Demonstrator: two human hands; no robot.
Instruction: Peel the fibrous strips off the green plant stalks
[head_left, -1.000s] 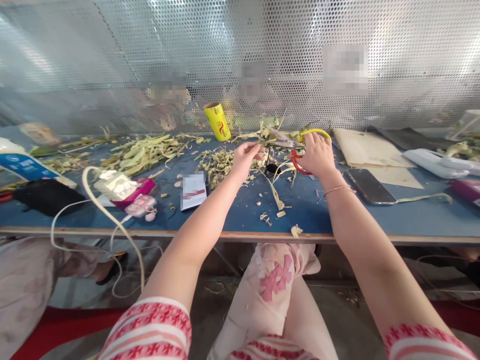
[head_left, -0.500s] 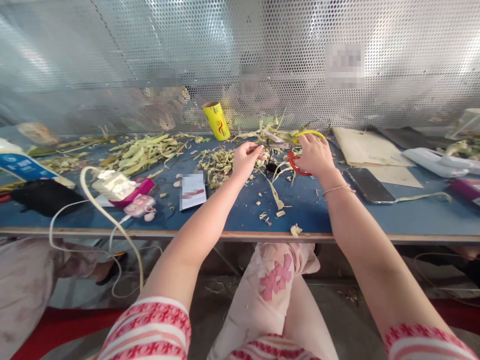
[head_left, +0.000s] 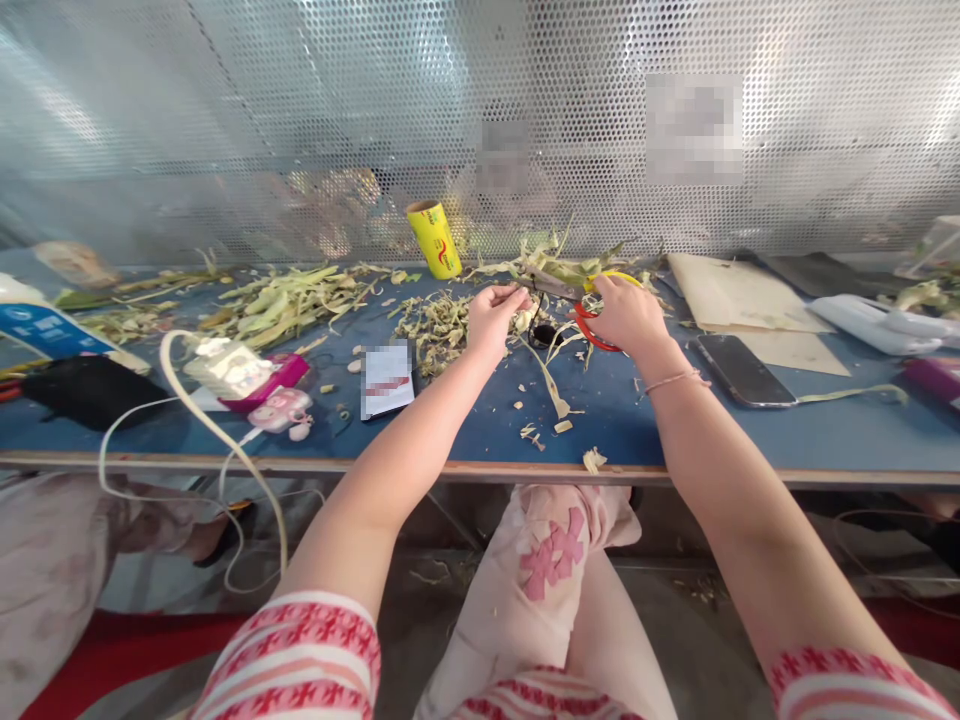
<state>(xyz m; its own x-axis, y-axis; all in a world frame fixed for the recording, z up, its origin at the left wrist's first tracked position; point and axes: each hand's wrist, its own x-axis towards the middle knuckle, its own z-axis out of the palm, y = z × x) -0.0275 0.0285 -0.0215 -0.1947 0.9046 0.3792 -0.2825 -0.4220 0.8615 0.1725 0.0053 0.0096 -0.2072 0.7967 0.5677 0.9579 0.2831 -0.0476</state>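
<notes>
In my right hand (head_left: 630,315) is a pair of scissors (head_left: 559,287) with one yellow and one red handle loop. Its blades point left, towards the fingertips of my left hand (head_left: 495,318). The left fingers are pinched together, and whatever lies between them is too small to make out. Under and beside the left hand lies a heap of short, pale green plant trimmings (head_left: 435,330). Behind the scissors are longer dry leafy strips (head_left: 547,255). A small black object (head_left: 544,334) lies beneath the blades.
A yellow cardboard tube (head_left: 435,240) stands at the back. To the left are a pile of leaf strips (head_left: 285,305), a charger with cables (head_left: 244,375), a small card-like item (head_left: 387,380) and a black pouch (head_left: 94,390). A phone (head_left: 742,370) and brown sheets (head_left: 739,290) lie to the right.
The scissors' handles have come closer together and the blades have tilted slightly. My left hand stays in nearly the same place, still pinched.
</notes>
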